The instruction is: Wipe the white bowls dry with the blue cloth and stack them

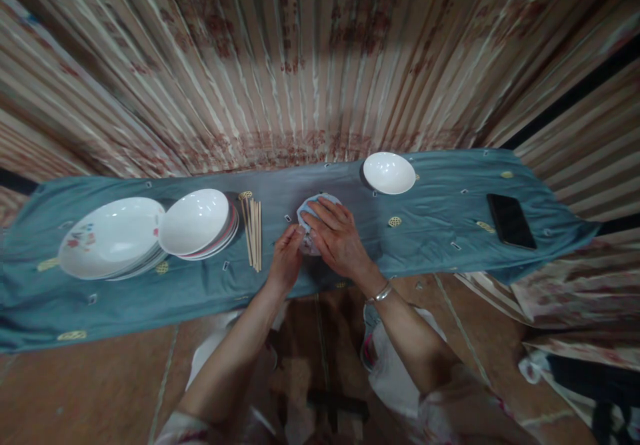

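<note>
Above the near middle of the table, my left hand [286,255] is closed on the left edge of a rounded bundle, with the thumb on top. The bundle shows a light-blue cloth [320,199] along its far rim and a pale patterned part [310,243] nearer me. Whether a dish lies under the cloth is hidden. My right hand [337,235] presses over the bundle, fingers close together and bent across the cloth. Several wooden chopsticks [256,235] lie left of my hands. A white bowl [389,173] stands apart, beyond them to the right.
Further left, a white bowl [195,221] tops a stack of dishes, beside stacked oval plates [115,238] with a flower print. A black phone [511,220] lies at the right. A teal cloth [430,251] covers the narrow table, and a pleated curtain [320,65] hangs behind.
</note>
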Action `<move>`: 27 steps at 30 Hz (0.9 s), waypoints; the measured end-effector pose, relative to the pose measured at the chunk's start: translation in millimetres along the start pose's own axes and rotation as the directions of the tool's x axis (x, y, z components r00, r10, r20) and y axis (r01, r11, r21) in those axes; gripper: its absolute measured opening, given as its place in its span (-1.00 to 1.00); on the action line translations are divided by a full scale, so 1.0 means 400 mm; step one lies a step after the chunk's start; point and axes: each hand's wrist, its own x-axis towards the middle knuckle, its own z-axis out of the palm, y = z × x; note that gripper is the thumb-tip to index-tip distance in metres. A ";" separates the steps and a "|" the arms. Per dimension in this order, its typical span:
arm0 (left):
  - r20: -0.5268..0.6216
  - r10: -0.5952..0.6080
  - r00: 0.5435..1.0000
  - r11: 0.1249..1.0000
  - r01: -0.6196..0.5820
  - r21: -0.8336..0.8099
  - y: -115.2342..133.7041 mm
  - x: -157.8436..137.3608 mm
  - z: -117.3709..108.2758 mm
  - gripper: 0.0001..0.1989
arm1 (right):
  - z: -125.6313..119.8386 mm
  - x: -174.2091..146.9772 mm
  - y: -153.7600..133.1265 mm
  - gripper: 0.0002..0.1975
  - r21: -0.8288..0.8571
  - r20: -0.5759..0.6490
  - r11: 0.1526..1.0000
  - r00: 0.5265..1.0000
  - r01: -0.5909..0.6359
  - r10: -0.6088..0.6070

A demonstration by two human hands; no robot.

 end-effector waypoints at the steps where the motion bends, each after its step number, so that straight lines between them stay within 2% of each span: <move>1: 0.006 -0.002 1.000 1.000 0.002 0.011 0.000 0.000 0.001 -0.67 | 0.001 0.000 0.006 -0.57 0.025 -0.012 1.000 1.000 -0.018 0.018; 6: 0.039 0.014 0.999 1.000 -0.015 0.018 -0.001 0.000 0.008 -0.69 | 0.013 -0.003 0.046 -0.55 0.201 -0.096 0.975 0.989 -0.093 0.114; 12: 0.028 0.007 1.000 1.000 -0.007 0.017 -0.013 0.007 -0.004 -0.69 | 0.031 -0.009 0.079 -0.52 0.428 -0.144 0.882 0.949 -0.197 0.282; 20: 0.015 -0.016 1.000 1.000 0.016 0.020 -0.018 0.011 -0.015 -0.65 | 0.062 -0.019 0.115 -0.44 0.648 -0.112 0.689 0.855 -0.324 0.506; 27: 0.004 -0.016 1.000 1.000 0.016 -0.019 -0.007 0.009 -0.006 -0.63 | 0.104 -0.027 0.147 -0.43 0.742 -0.051 0.529 0.753 -0.411 0.656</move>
